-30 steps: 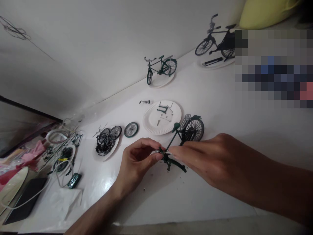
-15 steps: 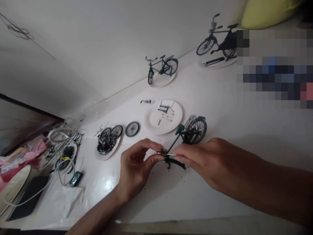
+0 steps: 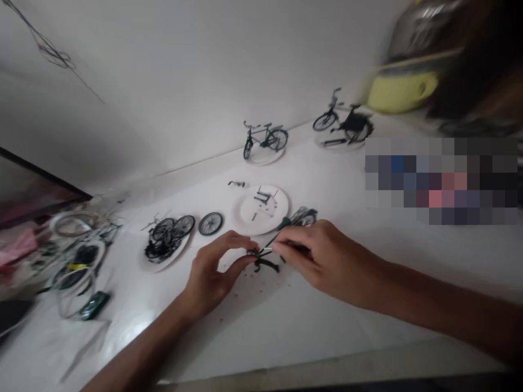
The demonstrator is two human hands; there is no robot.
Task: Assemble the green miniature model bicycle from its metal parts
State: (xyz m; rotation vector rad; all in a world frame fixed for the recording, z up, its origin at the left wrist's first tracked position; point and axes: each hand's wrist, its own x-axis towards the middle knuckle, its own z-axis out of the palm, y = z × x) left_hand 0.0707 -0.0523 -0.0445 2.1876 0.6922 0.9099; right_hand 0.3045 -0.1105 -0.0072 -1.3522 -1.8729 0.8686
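Note:
My left hand (image 3: 212,275) pinches the front end of a dark green model bicycle (image 3: 268,265) between thumb and fingertips. This bicycle has a rear wheel and a rack, while its front fork and curved mudguard carry no wheel. Close by on the right, my right hand (image 3: 330,258) is closed on a thin silvery rod (image 3: 267,250), whose tip points at the part in my left fingers. My right hand hides some of the bicycle's middle and rear. Blur hides the exact contact at the tip.
Beyond the hands lies a paper plate (image 3: 241,222) with small parts. A loose wheel (image 3: 211,224) and a plate of black bicycle parts (image 3: 167,250) are to the left. Two assembled model bicycles, one green (image 3: 265,139) and one black (image 3: 354,122), stand near the wall. Cables (image 3: 67,296) clutter the far left.
The view has tilted up and shifted, showing more at the back right. Both hands keep their pinch at the bicycle's front end, with the rod still in my right fingers.

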